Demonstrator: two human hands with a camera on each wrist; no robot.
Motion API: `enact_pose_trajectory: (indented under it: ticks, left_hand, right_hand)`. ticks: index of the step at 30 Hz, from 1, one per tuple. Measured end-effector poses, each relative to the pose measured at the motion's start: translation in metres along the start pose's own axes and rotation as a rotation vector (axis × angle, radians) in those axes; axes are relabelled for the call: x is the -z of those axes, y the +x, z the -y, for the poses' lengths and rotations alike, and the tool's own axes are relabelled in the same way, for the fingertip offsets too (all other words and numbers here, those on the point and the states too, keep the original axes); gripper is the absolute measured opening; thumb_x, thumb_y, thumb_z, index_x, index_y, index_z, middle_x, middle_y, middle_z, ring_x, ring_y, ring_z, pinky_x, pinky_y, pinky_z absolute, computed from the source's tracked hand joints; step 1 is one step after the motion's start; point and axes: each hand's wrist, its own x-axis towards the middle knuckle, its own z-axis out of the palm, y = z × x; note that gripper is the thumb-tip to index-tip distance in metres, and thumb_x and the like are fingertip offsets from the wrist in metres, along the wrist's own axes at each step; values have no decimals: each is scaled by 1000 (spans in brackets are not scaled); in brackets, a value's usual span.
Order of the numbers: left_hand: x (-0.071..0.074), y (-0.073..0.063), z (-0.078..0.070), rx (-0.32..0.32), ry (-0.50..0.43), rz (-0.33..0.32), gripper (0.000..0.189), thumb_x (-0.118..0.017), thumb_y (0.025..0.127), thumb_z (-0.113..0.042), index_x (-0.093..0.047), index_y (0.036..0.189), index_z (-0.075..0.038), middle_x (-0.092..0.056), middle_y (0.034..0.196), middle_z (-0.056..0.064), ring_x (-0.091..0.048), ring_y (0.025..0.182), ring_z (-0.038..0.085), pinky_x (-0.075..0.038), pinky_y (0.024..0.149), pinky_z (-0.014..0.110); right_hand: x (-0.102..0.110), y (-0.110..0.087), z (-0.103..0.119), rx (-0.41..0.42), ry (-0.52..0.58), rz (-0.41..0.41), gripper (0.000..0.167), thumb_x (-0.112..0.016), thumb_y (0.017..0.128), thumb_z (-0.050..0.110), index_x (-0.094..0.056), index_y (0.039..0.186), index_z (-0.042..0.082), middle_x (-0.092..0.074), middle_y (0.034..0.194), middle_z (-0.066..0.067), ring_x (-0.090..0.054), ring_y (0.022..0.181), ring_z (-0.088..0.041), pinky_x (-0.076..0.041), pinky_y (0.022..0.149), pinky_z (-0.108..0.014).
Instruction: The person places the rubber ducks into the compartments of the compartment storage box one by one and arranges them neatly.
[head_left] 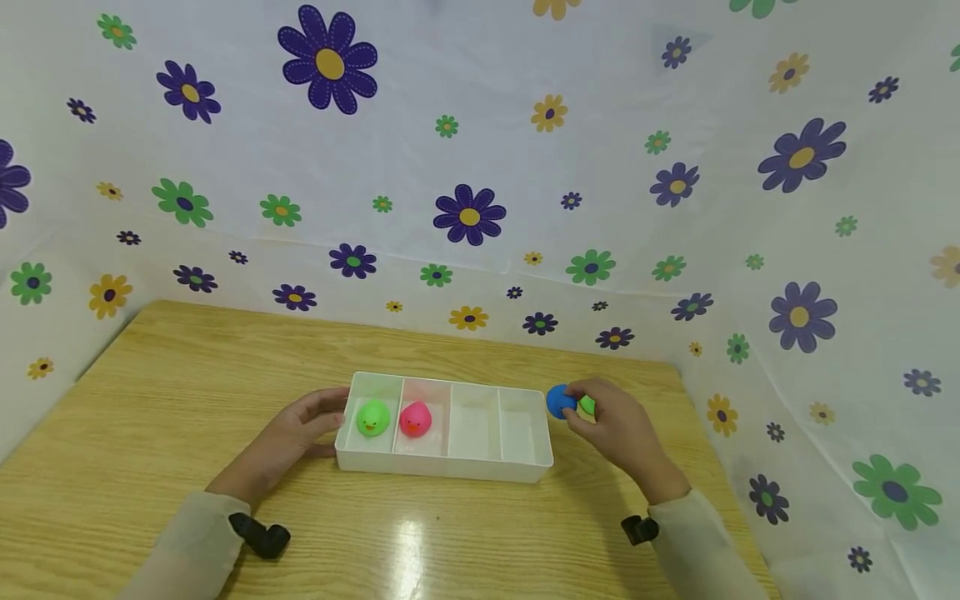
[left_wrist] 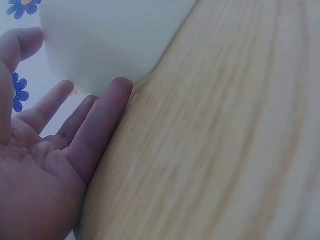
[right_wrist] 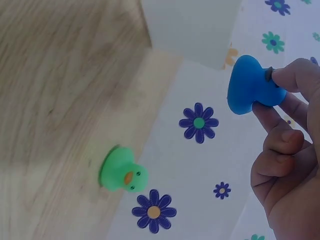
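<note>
A white tray (head_left: pixel 468 468) with a row of compartments sits on the table. Its leftmost compartment holds a green rubber duck (head_left: pixel 372 418), and a pink rubber duck (head_left: pixel 416 419) is in the compartment beside it. My left hand (head_left: pixel 302 429) touches the tray's left end; in the left wrist view its fingers (left_wrist: pixel 102 122) are extended against the white wall. Just off the tray's right end, my right hand (head_left: pixel 617 423) pinches a blue rubber duck (right_wrist: pixel 250 87) between thumb and fingers, raised above the table. Another green rubber duck (right_wrist: pixel 122 170) stands on the table, partly hidden behind that hand in the head view.
Beneath everything is a wooden table (head_left: pixel 225 367). A white cloth with printed flowers (head_left: pixel 405 150) hangs behind it and along both sides. The tray's two right compartments (head_left: pixel 522 427) show bare floors.
</note>
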Motion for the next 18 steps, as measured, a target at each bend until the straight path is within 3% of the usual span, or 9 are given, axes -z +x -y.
enact_pose_trajectory:
  ticks: [18]
  left_hand:
    - [1,1,1,-10,2,4,69,-62,104,-39,-34,161,-12,-35,162,19,-49,138,39,-58,97,43]
  right_hand:
    - [-17,31,46,81,51,-12,22,-81,89,18,-75,109,10,-71,104,-1,-52,70,-13,-47,59,-25]
